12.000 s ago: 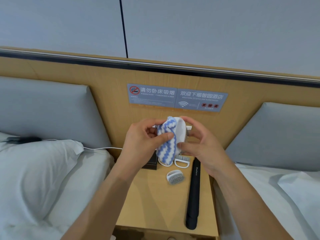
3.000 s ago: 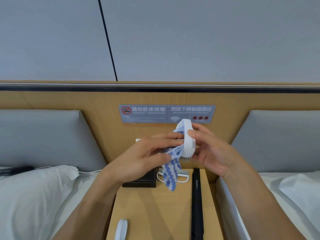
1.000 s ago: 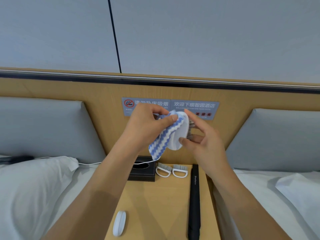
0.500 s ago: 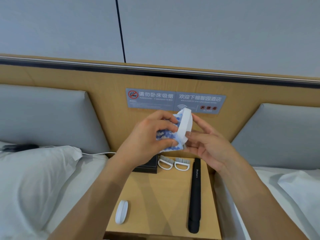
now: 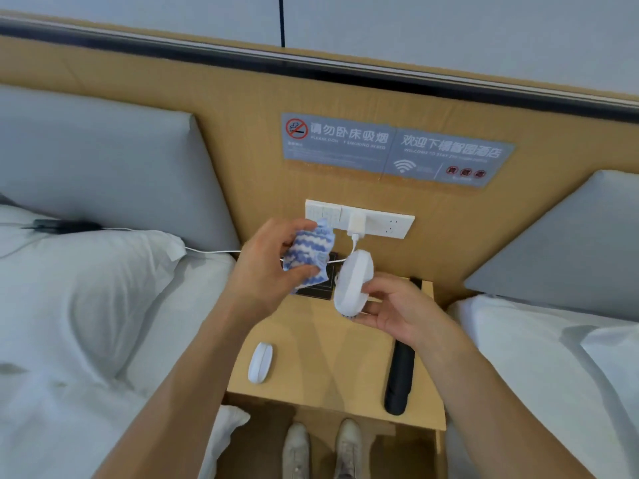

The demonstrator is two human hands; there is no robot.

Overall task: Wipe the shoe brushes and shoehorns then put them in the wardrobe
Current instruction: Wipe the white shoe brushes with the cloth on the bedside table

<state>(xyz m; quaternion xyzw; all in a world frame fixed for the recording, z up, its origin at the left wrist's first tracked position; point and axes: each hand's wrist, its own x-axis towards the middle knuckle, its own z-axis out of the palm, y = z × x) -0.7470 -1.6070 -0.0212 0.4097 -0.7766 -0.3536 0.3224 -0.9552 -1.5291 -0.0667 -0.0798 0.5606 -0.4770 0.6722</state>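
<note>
Right hand holds one brush; left hand one cloth.

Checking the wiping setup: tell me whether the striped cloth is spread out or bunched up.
Bunched up. The left hand grips the striped cloth as a crumpled wad, apart from the white brush held in the right hand.

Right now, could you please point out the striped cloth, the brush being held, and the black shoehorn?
striped cloth (image 5: 308, 253), head view, bunched middle in the left hand.
white shoe brush (image 5: 353, 283), head view, smooth back.
black shoehorn (image 5: 399, 378), head view, near end on the nightstand.
</note>
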